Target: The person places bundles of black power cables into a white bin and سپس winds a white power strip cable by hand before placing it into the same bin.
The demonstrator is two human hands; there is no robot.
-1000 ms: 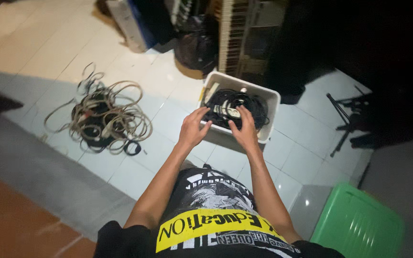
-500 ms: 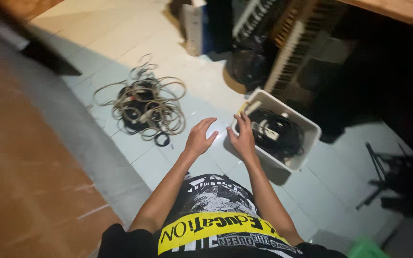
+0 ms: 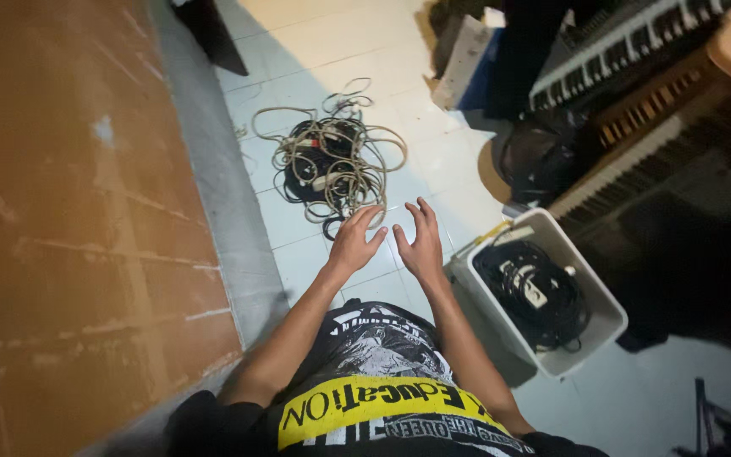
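Cables, a loose tangle of beige and black cords, lie heaped on the pale tiled floor in the upper middle of the frame, just beyond my reach. My left hand and right hand hover side by side in the centre, fingers spread and released, grasping nothing. At the right of the frame a white bin already contains coiled black cords and a power strip. To do this well, I judge I should take hold near the heap's nearest edge, gather several loops together rather than one strand, and lift slowly so nothing snags or drags across the tiles.
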